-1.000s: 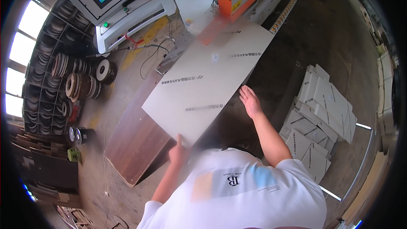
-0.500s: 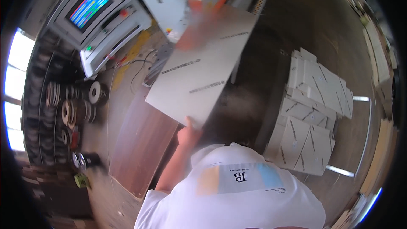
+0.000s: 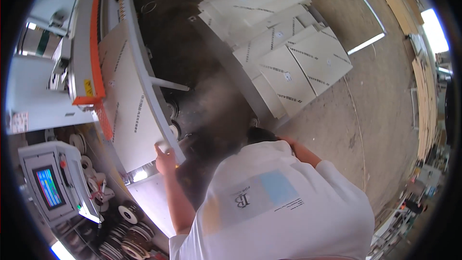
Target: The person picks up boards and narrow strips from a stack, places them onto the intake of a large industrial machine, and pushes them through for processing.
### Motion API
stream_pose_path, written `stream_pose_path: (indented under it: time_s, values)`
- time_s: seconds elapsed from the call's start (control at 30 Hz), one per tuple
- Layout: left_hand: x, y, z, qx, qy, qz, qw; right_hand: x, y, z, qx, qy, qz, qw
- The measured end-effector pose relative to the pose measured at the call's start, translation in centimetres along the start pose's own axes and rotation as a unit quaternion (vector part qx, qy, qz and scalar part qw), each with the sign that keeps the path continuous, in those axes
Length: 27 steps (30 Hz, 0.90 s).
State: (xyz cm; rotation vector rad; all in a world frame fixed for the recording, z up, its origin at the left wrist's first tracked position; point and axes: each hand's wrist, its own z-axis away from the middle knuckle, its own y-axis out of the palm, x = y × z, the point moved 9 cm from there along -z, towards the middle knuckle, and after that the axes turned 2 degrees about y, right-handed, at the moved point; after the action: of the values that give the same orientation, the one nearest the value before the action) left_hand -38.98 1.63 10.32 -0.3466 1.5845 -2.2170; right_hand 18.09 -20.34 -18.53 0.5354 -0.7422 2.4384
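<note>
A long white panel (image 3: 129,110) with rows of dark print lies along the machine's orange-edged beam (image 3: 91,33). My left hand (image 3: 166,160) is at the panel's near end, its thumb on the top face and the other fingers bent at the edge. My right forearm bends inward beside my white shirt. Of my right hand (image 3: 287,140) only a little shows near my waist; its fingers are hidden behind the shirt. Nothing can be made out in it.
Stacked white panels (image 3: 308,62) lie low at the far right, in front of a white floor frame (image 3: 368,43). A control console (image 3: 46,188) with a lit screen stands at the left, with rolls of banding (image 3: 137,240) near it. Long boards (image 3: 421,91) line the right side.
My view has swung to the right, so the console now sits lower left and the stacked panels nearer the middle. My left hand is still at the panel's near end. My right forearm has come into sight.
</note>
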Motion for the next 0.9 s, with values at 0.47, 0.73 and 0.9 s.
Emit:
stream_pose_path:
  time_s: [0.47, 0.73, 0.9]
  values:
    - [-17.8, 14.1, 13.3, 0.306, 0.285, -0.004, 0.908, -10.6, -5.9, -5.3, -0.215, 0.283, -0.673, 0.649]
    - [-12.8, 19.0, 15.2, 0.37, 0.265, -0.035, 0.89, -9.6, -10.0, -5.2, -0.269, 0.266, -0.805, 0.457]
    - [-20.6, 13.0, 15.2, 0.358, 0.191, -0.028, 0.914, -12.2, -9.2, -6.2, -0.269, 0.192, -0.809, 0.486]
